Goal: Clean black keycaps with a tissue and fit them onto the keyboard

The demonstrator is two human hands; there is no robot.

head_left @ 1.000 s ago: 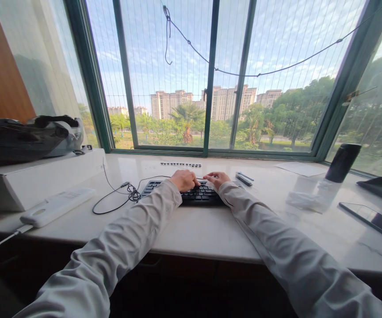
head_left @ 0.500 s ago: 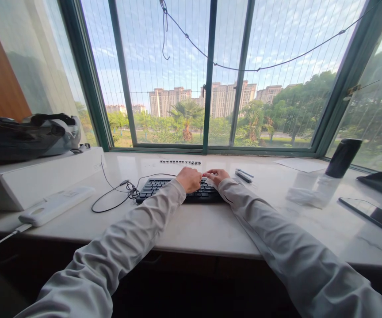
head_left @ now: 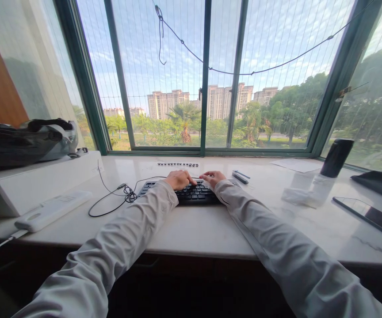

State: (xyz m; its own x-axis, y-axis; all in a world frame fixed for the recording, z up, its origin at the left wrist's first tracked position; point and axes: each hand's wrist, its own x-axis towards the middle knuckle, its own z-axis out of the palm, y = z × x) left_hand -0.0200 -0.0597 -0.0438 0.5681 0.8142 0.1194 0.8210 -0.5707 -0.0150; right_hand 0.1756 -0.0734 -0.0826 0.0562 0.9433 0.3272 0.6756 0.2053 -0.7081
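Note:
A black keyboard lies on the white marble sill in front of me. My left hand rests curled on its upper middle keys, fingertips pointing right; whether it pinches anything small is hidden. My right hand lies just to the right of it, fingers spread on the upper right keys, holding nothing. The two hands nearly touch. Both arms wear pale grey sleeves. A row of small dark keycaps is lined up on the sill just behind the keyboard.
The keyboard's black cable loops off to the left. A white power strip and a white box bearing a dark bag are at left. A small dark tool, crumpled plastic, a black cup and a tablet are at right.
My left hand slid right along the keys half a second ago, then came back left. The view has shifted slightly. My right hand has stayed on the upper right keys.

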